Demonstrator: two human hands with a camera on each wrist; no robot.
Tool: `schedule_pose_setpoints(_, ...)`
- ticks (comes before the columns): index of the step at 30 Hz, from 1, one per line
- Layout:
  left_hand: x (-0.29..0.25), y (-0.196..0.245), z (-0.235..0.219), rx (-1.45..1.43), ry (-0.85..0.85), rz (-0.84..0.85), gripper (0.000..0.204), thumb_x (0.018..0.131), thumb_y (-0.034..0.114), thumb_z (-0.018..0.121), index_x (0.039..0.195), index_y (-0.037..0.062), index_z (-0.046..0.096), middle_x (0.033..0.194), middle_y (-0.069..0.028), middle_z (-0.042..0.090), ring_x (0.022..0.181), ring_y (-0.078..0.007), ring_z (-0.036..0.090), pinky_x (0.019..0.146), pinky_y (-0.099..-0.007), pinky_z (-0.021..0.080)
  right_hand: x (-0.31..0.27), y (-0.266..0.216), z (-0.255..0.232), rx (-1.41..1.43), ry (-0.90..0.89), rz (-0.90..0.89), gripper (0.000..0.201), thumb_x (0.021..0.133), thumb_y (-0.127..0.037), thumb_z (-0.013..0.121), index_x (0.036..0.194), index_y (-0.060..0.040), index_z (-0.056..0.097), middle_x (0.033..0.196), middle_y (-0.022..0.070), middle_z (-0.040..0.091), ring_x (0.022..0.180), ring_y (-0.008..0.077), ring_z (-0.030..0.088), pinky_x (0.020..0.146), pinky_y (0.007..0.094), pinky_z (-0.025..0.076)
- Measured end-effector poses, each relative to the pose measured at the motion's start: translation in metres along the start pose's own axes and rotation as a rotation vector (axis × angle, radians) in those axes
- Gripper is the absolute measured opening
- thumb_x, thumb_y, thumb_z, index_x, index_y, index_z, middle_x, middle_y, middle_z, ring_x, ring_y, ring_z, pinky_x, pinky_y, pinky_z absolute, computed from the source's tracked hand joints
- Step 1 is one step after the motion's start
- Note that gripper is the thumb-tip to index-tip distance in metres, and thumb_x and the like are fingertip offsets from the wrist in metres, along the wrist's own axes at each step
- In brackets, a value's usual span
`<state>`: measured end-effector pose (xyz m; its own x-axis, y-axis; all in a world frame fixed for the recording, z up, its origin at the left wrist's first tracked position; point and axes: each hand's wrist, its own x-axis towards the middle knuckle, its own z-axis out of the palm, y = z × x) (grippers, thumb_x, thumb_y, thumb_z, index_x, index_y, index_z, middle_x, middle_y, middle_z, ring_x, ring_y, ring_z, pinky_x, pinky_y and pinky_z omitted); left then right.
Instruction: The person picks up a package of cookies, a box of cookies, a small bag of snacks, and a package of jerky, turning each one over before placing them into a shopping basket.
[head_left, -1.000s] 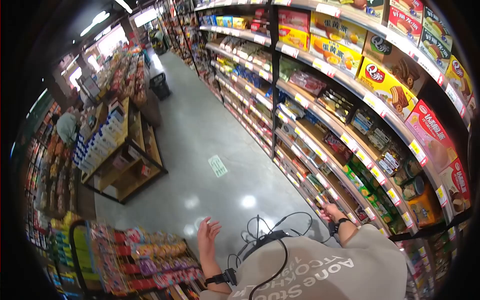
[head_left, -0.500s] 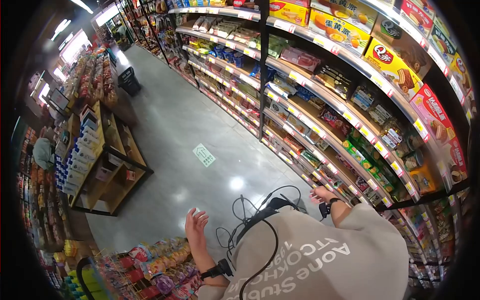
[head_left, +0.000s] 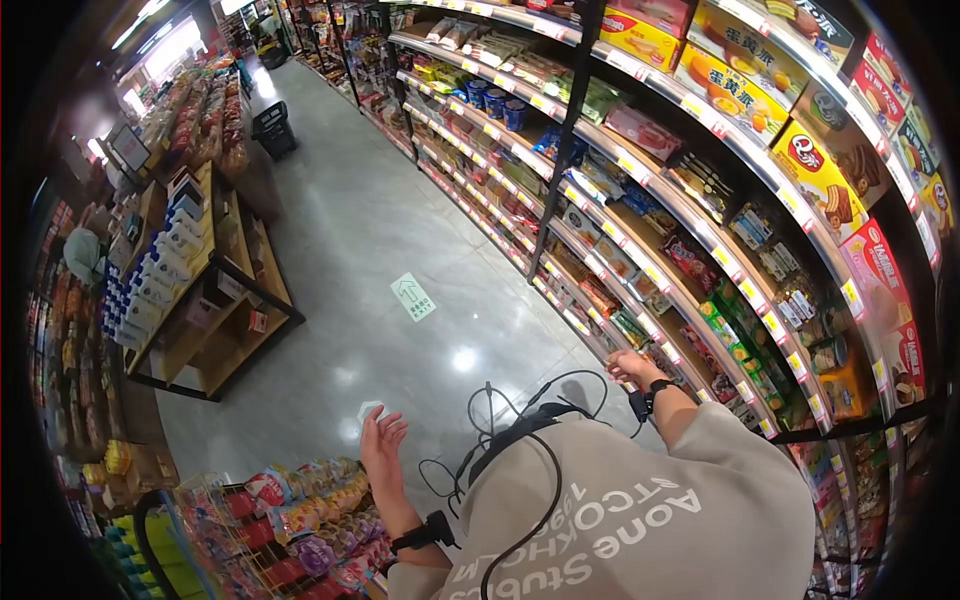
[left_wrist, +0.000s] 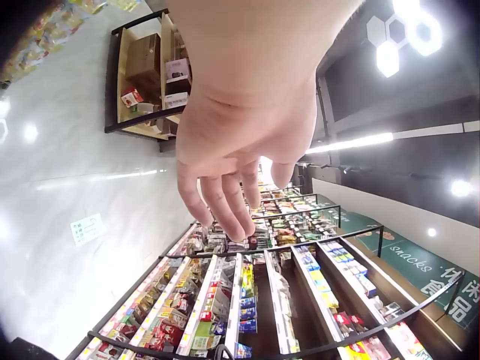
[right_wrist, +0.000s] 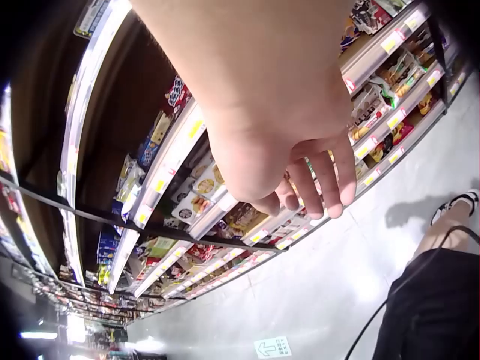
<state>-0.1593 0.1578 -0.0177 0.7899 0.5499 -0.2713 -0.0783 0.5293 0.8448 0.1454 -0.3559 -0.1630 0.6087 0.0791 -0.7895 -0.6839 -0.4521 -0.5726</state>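
Note:
My left hand (head_left: 383, 442) hangs over the floor in front of the body, fingers loosely bent and holding nothing. In the left wrist view the same hand (left_wrist: 244, 142) points its fingers downward, with shelves of packaged snacks behind. On the other side, my right hand (head_left: 630, 368) is held out beside the lower tiers of the snack shelf (head_left: 655, 275), its fingers lightly curled around nothing. The right wrist view shows that hand (right_wrist: 289, 161) with relaxed fingers, overlapping the price-tagged shelf edges (right_wrist: 202, 217). Both wrists wear black straps.
A wooden display stand (head_left: 215, 300) with white bottles stands to the left. Nearer is a rack of bagged snacks (head_left: 310, 510). A black basket (head_left: 273, 130) sits farther along the aisle floor (head_left: 350, 200), which bears an arrow sign (head_left: 413, 297). Black cables (head_left: 490, 430) loop at the waist.
The head view has turned, so the stand, basket and floor sign appear farther left. Both hands appear higher and farther left in the head view. Neither has picked anything up.

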Motion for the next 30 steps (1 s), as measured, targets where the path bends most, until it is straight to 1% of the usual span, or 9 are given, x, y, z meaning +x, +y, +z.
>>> schedule_pose_setpoints(5, 0.007, -0.006, 0.0, -0.042, -0.004, -0.018, 0.051, 0.107, 0.04, 0.05, 0.138, -0.0002, 0.048, 0.114, -0.0147, 0.068, 0.097, -0.0209, 0.068, 0.089, -0.0341, 0.052, 0.025, 0.001, -0.016, 0.015, 0.05, 0.031, 0.022, 0.099, -0.025, 0.061, 0.102, -0.0036, 0.066, 0.089, 0.0093, 0.069, 0.071, 0.019, 0.066, 0.059, 0.0353, 0.054)
schedule_pose_setpoints(6, 0.008, -0.006, 0.002, -0.043, -0.005, -0.013, 0.051, 0.107, 0.04, 0.05, 0.138, -0.0002, 0.048, 0.114, -0.0146, 0.068, 0.098, -0.021, 0.068, 0.089, -0.0341, 0.052, 0.012, -0.01, -0.014, -0.024, 0.13, 0.019, 0.021, 0.099, -0.023, 0.061, 0.102, -0.0033, 0.067, 0.088, 0.0103, 0.07, 0.072, 0.0197, 0.067, 0.056, 0.0356, 0.054)
schedule_pose_setpoints(9, 0.01, -0.006, 0.008, -0.043, -0.009, -0.01, 0.051, 0.107, 0.04, 0.049, 0.138, -0.0003, 0.048, 0.112, -0.0143, 0.069, 0.098, -0.0211, 0.068, 0.089, -0.0341, 0.051, 0.011, -0.015, -0.022, 0.001, 0.114, 0.04, 0.029, 0.098, -0.023, 0.061, 0.119, -0.0035, 0.066, 0.107, 0.0147, 0.072, 0.073, 0.0236, 0.068, 0.058, 0.0357, 0.055)
schedule_pose_setpoints(14, 0.015, 0.011, 0.014, -0.02, -0.031, -0.014, 0.05, 0.108, 0.039, 0.048, 0.139, -0.0002, 0.048, 0.112, -0.0138, 0.069, 0.098, -0.0212, 0.068, 0.089, -0.0341, 0.051, 0.017, -0.006, -0.021, -0.13, 0.143, 0.073, 0.036, 0.098, -0.028, 0.063, 0.119, 0.0003, 0.067, 0.111, 0.0154, 0.072, 0.086, 0.0272, 0.069, 0.073, 0.0421, 0.058)
schedule_pose_setpoints(17, 0.03, 0.014, -0.006, 0.02, -0.022, -0.002, 0.049, 0.108, 0.038, 0.047, 0.14, 0.0004, 0.048, 0.113, -0.0138, 0.069, 0.098, -0.0214, 0.068, 0.089, -0.0341, 0.052, -0.001, -0.04, -0.01, -0.139, 0.133, 0.131, 0.035, 0.098, -0.028, 0.062, 0.115, 0.001, 0.069, 0.109, 0.0152, 0.073, 0.087, 0.0272, 0.07, 0.072, 0.0412, 0.058)
schedule_pose_setpoints(21, 0.034, 0.021, -0.009, -0.006, -0.009, 0.031, 0.049, 0.108, 0.038, 0.047, 0.14, 0.0008, 0.048, 0.114, -0.0146, 0.069, 0.098, -0.0217, 0.068, 0.089, -0.034, 0.053, 0.088, -0.038, -0.022, -0.06, 0.066, 0.07, 0.032, 0.098, -0.027, 0.061, 0.112, -0.0005, 0.07, 0.101, 0.0153, 0.074, 0.084, 0.0271, 0.07, 0.071, 0.0401, 0.058)
schedule_pose_setpoints(22, 0.035, 0.02, -0.011, -0.022, -0.012, 0.033, 0.049, 0.108, 0.038, 0.047, 0.14, 0.0007, 0.048, 0.114, -0.0148, 0.069, 0.098, -0.0218, 0.068, 0.089, -0.034, 0.053, 0.067, -0.058, -0.007, -0.069, 0.12, -0.046, 0.029, 0.096, -0.027, 0.061, 0.109, -0.0023, 0.071, 0.099, 0.0152, 0.073, 0.079, 0.0267, 0.07, 0.067, 0.0401, 0.058)
schedule_pose_setpoints(26, 0.037, 0.007, -0.015, -0.086, 0.001, 0.031, 0.049, 0.108, 0.038, 0.048, 0.139, 0.0004, 0.048, 0.115, -0.0156, 0.068, 0.098, -0.0218, 0.068, 0.088, -0.0342, 0.053, 0.043, -0.103, 0.023, -0.121, 0.11, -0.112, 0.027, 0.095, -0.024, 0.06, 0.109, -0.0032, 0.068, 0.1, 0.013, 0.072, 0.077, 0.0247, 0.07, 0.065, 0.0403, 0.057)
schedule_pose_setpoints(30, 0.042, 0.01, -0.01, -0.038, -0.036, -0.032, 0.052, 0.107, 0.042, 0.048, 0.142, 0.0034, 0.046, 0.118, -0.0127, 0.067, 0.103, -0.0214, 0.066, 0.091, -0.0339, 0.051, 0.059, -0.099, 0.037, -0.058, 0.059, -0.13, 0.028, 0.096, -0.026, 0.059, 0.112, -0.0044, 0.067, 0.101, 0.0117, 0.072, 0.077, 0.0231, 0.07, 0.063, 0.0388, 0.055)
